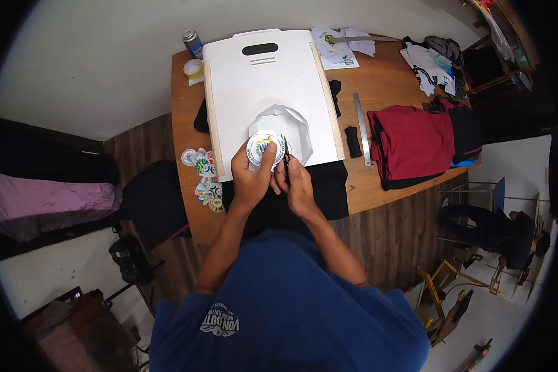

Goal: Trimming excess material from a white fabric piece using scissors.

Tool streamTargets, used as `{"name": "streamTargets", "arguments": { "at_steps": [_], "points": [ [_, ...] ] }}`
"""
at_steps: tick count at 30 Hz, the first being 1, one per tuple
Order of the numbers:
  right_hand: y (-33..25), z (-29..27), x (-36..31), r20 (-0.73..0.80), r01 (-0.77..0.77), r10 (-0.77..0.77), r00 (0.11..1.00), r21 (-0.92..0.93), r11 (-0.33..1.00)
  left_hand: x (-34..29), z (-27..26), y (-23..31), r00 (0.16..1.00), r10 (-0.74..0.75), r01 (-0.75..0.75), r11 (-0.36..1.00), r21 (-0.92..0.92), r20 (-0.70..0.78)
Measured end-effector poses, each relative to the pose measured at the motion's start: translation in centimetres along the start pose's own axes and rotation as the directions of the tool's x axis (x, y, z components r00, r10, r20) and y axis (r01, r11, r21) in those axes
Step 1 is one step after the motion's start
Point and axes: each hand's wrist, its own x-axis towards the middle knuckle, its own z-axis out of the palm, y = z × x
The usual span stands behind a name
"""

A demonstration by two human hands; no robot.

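My left hand (250, 180) pinches a round white cut-out (258, 137) printed with a colourful emblem, thumb on top of it. Closed around small dark scissors (285, 152), my right hand (300, 191) keeps the blades at the cut-out's right edge. Below both hands lies a crumpled, bowl-like white piece (299, 127), perhaps paper or plastic film. It rests on a large white board (232, 87) with a handle slot and wooden strips along its sides. Black cloth (328, 186) shows under the board's near edge.
Several round printed cut-outs (208, 180) lie left of the board on the wooden table (359, 186). A spray can (192, 43) and tape roll (194, 68) stand far left. Rightward are a metal ruler (362, 130) and folded dark red cloth (412, 146). Another person (502, 235) is at far right.
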Motion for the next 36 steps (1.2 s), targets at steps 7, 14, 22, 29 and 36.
{"name": "streamTargets", "arguments": {
  "at_steps": [7, 14, 22, 29, 36],
  "points": [
    [0.1, 0.1, 0.1, -0.007, 0.004, -0.004, 1.000, -0.004, 1.000, 0.1, -0.2, -0.2, 1.000, 0.004, -0.004, 1.000, 0.015, -0.009],
    [0.1, 0.2, 0.0, -0.018, 0.006, -0.006, 1.000, 0.001, 1.000, 0.0, -0.2, -0.2, 1.000, -0.027, 0.027, 1.000, 0.013, -0.001],
    [-0.3, -0.1, 0.0, -0.018, -0.008, 0.008, 1.000, -0.005, 1.000, 0.3, -0.5, -0.7, 0.998, 0.053, -0.053, 0.999, -0.004, 0.035],
    [-0.4, -0.2, 0.1, -0.025, -0.026, 0.025, 0.999, -0.044, 0.999, 0.4, -0.8, -1.1, 0.997, 0.056, -0.057, 0.998, 0.022, 0.053],
    [-0.4, -0.3, 0.0, -0.023, -0.026, 0.026, 0.999, -0.019, 0.999, 0.3, -0.7, -0.6, 0.995, 0.032, -0.034, 0.999, 0.018, 0.094]
  ]
}}
